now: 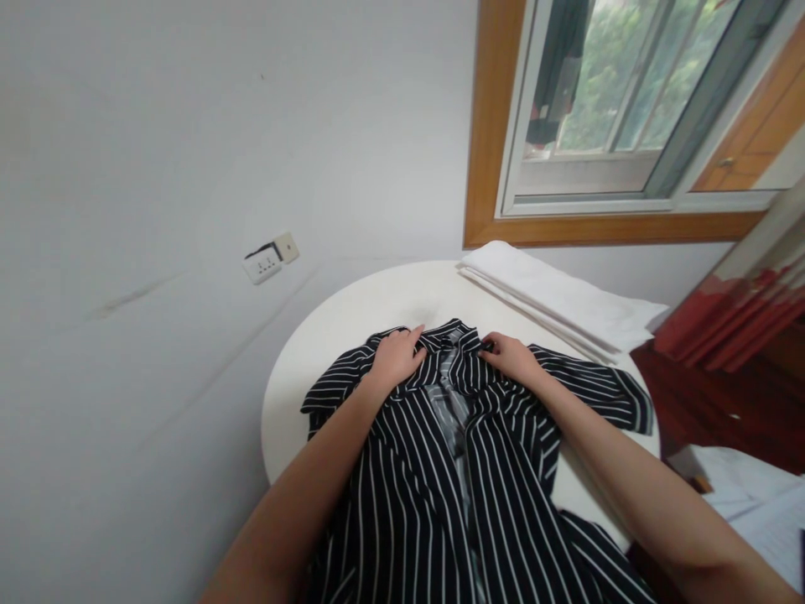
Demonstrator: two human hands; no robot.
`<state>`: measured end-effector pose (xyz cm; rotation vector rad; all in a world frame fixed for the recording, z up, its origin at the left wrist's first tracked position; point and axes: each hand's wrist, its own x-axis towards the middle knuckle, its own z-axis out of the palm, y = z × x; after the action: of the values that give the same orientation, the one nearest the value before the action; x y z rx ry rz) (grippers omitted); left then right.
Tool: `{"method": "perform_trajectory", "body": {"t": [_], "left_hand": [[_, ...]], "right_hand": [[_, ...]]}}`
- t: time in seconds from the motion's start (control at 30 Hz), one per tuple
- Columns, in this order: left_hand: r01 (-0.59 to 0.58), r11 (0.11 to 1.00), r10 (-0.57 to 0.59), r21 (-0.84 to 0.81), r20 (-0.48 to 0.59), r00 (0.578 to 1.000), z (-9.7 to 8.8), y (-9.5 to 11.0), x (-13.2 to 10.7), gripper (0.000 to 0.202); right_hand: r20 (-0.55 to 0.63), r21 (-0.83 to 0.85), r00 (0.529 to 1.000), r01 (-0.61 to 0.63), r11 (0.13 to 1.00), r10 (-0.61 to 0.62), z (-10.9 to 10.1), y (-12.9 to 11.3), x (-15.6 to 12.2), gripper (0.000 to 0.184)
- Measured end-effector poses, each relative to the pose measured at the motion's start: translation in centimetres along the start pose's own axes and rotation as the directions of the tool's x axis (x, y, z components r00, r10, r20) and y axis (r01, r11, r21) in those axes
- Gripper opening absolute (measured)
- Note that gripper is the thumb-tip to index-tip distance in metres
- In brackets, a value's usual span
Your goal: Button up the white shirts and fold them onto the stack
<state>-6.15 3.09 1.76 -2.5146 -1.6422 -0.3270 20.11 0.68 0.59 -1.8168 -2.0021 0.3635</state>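
A black shirt dress with white stripes [408,470] lies front up on a round white table [289,394], its collar toward the wall and its front open down the middle. My left hand [397,356] lies on the left side near the collar, fingers stretched out over the cloth. On the other side of the collar, my right hand [508,354] pinches the collar edge between thumb and fingers. One sleeve spreads out to the left and the other to the right. The lower part of the garment runs out of view toward me.
Folded white cloth [553,294] lies at the table's back right. Behind stands a white wall with a socket [262,264] and a wood-framed window [484,168]. A red and white curtain [723,310] hangs at right, with papers [755,495] below it.
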Motion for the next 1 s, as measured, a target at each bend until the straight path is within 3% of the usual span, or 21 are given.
{"method": "perform_trajectory", "body": {"t": [0.07, 0.17, 0.27, 0.47, 0.6, 0.73, 0.83, 0.9, 1.0], "left_hand": [[0.043, 0.999, -0.042, -0.029, 0.031, 0.999, -0.1, -0.3, 0.0, 0.051], [0.056, 0.996, -0.053, -0.063, 0.049, 0.997, -0.1, -1.0, 0.0, 0.044], [-0.004, 0.993, 0.006, -0.12, 0.013, 1.0, 0.2, -2.1, 0.1, 0.035], [-0.118, 0.933, 0.125, -0.34, 0.001, 0.992, 0.1, -4.3, 0.4, 0.031], [-0.049, 0.911, 0.089, -0.41, 0.079, 0.993, -1.1, -4.7, 0.4, 0.035], [0.056, 0.95, -0.022, -0.308, 0.112, 0.993, -1.5, -3.8, 0.3, 0.043], [0.072, 0.988, -0.068, -0.135, 0.032, 0.997, -1.4, -2.5, 0.1, 0.042], [0.044, 0.999, -0.045, -0.016, -0.091, 0.995, -1.4, -1.5, 0.0, 0.03], [-0.091, 0.993, 0.105, 0.079, -0.196, 0.975, -1.2, -0.5, -0.1, 0.019]], "right_hand": [[-0.037, -0.074, 0.999, -0.03, 0.997, 0.027, -0.3, -0.1, 0.0, 0.021], [-0.194, -0.147, 0.978, -0.109, 0.983, 0.08, -1.2, -0.3, -0.3, 0.024], [-0.287, -0.136, 0.952, -0.148, 0.98, 0.105, -1.8, -0.3, -0.4, 0.03], [-0.234, -0.181, 0.964, 0.084, 0.98, -0.126, -2.5, 0.5, -0.4, 0.029], [-0.249, -0.13, 0.944, 0.189, 0.973, -0.216, -3.0, 0.6, -0.5, 0.028], [-0.215, -0.074, 0.951, 0.211, 0.975, -0.222, -2.2, 0.0, 0.1, 0.029], [-0.21, -0.113, 0.957, 0.182, 0.977, -0.202, -1.2, -0.7, 1.5, 0.033], [-0.186, -0.157, 0.964, 0.163, 0.974, -0.192, -0.6, -1.3, 2.9, 0.033], [-0.099, -0.089, 0.985, 0.136, 0.987, -0.144, 0.3, -2.2, 5.0, 0.04]]}}
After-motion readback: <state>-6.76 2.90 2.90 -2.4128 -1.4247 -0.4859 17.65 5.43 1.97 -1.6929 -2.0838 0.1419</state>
